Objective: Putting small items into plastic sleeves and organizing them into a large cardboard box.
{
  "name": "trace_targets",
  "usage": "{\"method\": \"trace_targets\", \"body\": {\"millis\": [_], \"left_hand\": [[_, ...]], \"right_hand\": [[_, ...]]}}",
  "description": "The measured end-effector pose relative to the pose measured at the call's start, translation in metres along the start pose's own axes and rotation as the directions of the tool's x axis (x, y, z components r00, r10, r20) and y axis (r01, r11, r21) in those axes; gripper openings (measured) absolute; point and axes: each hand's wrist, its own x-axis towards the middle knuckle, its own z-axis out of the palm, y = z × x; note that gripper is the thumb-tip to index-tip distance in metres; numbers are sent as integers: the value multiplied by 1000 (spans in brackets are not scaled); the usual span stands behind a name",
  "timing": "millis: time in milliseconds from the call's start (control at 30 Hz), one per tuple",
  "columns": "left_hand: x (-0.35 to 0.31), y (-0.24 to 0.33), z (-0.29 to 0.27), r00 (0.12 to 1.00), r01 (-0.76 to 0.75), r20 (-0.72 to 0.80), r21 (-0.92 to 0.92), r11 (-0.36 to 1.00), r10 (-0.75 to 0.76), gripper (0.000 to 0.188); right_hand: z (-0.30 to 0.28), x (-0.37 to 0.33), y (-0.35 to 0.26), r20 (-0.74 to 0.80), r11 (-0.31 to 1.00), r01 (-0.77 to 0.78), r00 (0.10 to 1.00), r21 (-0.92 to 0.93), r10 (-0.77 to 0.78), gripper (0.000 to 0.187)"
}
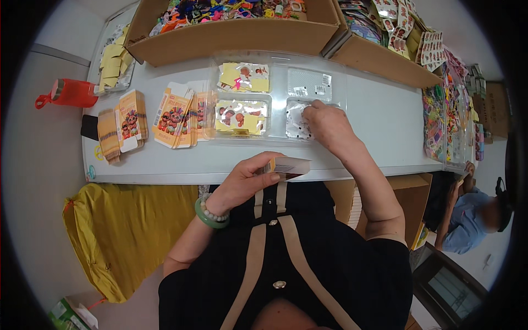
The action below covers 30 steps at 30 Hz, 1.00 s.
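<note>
Holding a small carton [294,164] clamped in the left hand [247,179] over the near edge of the counter [385,121], with its long axis roughly left to right and its free end pointing right. Dipping the right hand [329,127], bunched at the tips, to white pieces [295,122] in the near right compartment of a clear tray [279,102]; cannot tell of any grip there.

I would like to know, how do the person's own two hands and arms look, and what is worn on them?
Both hands are without gloves, and the forearms are bare. The left hand has a smooth pale green bangle and a light beaded bracelet at its wrist. No jewellery shows on the right hand.
</note>
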Motion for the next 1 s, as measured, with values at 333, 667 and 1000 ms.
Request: {"method": "trace_targets", "body": {"millis": [333,667,1000], "left_hand": [[7,-6,-2,1000,6,18,-60,998,-5,38],[1,-7,-5,999,-16,-42,-43,999,14,41],[2,0,0,996,-17,-90,0,1000,17,37]], "right_hand": [[12,6,-6,-165,986,-15,985,165,42,11],[15,1,7,-226,974,-31,971,223,83,15],[2,-8,10,3,345,-114,952,932,307,14]]}}
